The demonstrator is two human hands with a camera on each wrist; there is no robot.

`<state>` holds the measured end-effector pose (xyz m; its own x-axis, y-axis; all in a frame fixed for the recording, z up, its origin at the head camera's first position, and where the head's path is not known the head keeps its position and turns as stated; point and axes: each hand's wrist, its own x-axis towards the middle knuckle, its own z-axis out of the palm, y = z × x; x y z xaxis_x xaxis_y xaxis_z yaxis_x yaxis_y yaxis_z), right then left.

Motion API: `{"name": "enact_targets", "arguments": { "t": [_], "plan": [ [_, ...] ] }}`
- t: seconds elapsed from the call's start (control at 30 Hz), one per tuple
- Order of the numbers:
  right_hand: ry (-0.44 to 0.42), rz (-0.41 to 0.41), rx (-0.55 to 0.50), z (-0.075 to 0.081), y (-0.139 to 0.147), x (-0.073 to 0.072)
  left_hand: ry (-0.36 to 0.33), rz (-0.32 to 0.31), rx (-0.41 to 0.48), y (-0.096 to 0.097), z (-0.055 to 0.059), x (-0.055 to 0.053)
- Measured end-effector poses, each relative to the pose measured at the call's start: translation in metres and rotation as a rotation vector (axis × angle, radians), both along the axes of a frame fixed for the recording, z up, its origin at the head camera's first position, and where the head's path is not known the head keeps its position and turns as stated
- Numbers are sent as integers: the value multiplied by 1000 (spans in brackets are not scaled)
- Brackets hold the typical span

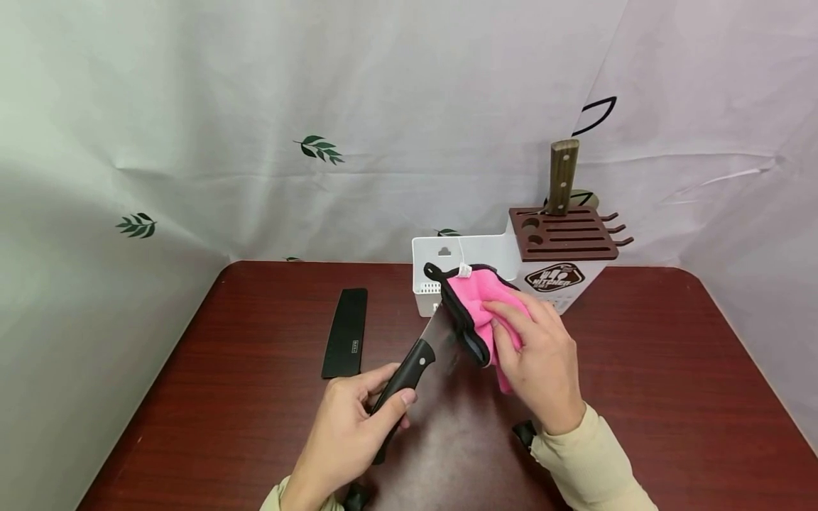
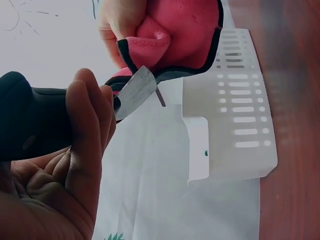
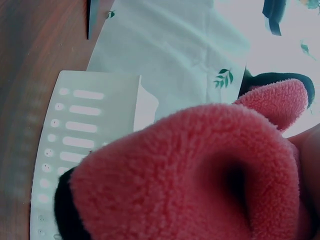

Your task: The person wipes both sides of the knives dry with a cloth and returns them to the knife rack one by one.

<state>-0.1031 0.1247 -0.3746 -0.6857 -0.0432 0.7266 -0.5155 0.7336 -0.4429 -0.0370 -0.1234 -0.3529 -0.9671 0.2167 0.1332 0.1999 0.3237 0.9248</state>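
Note:
My left hand (image 1: 351, 426) grips the black handle of a kitchen knife (image 1: 409, 369), whose blade points up and to the right. A pink cloth (image 1: 488, 298) with black edging covers the far part of the blade; only the stretch by the handle shows. My right hand (image 1: 540, 355) pinches the cloth from the right, fingers pressed into its folds. In the left wrist view a bare piece of blade (image 2: 137, 92) runs under the cloth's dark border. Fluffy pink cloth (image 3: 190, 165) fills much of the right wrist view and hides most of the right fingers.
A white knife holder (image 1: 562, 277) with a brown slotted top stands behind the hands, a wooden-handled knife (image 1: 562, 177) upright in it. Its lower perforated section (image 1: 427, 284) extends left. A black blade sheath (image 1: 346, 333) lies on the brown table (image 1: 211, 397). Patterned fabric (image 1: 383, 128) encloses the back.

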Motion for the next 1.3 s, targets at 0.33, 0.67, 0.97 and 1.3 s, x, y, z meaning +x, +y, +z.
{"name": "enact_targets", "arguments": {
  "t": [0.33, 0.67, 0.97, 1.3],
  "plan": [
    [-26, 104, 111, 1, 0, 2, -44, 76, -12, -3, 2, -3],
    [9, 231, 191, 1, -2, 0, -58, 124, -37, -3, 2, -6],
    [25, 302, 221, 1, -4, 1, -55, 150, -50, -1, 0, -6],
    [59, 364, 254, 1, -6, 2, 32, 164, -106, 1, -7, -6]
  ]
}}
